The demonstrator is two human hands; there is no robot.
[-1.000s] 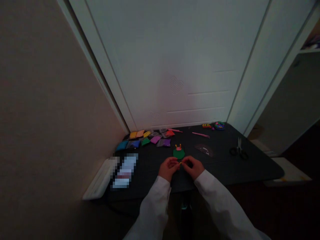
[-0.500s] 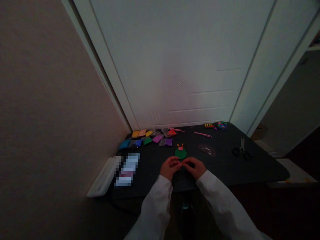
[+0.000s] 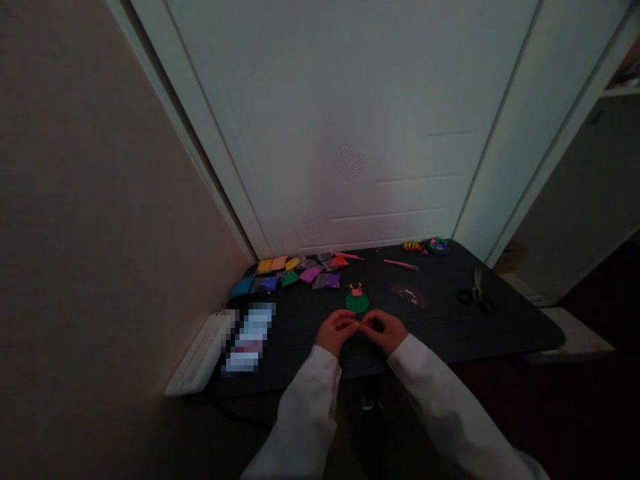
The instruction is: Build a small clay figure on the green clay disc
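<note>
Left hand point(image 3: 332, 333) and right hand point(image 3: 387, 333) meet at the fingertips; their grip I cannot tell. Just far of them: a green disc point(image 3: 357, 304).

The table point(image 3: 425, 340) is black, the sleeves point(image 3: 306, 400) white. The disc point(image 3: 357, 304) is green – its small top piece point(image 3: 357, 292) pink and yellow-orange. Tweezers point(image 3: 401, 265) are pink – hearts point(image 3: 353, 163) on the pale door point(image 3: 300, 100), striped.
</note>
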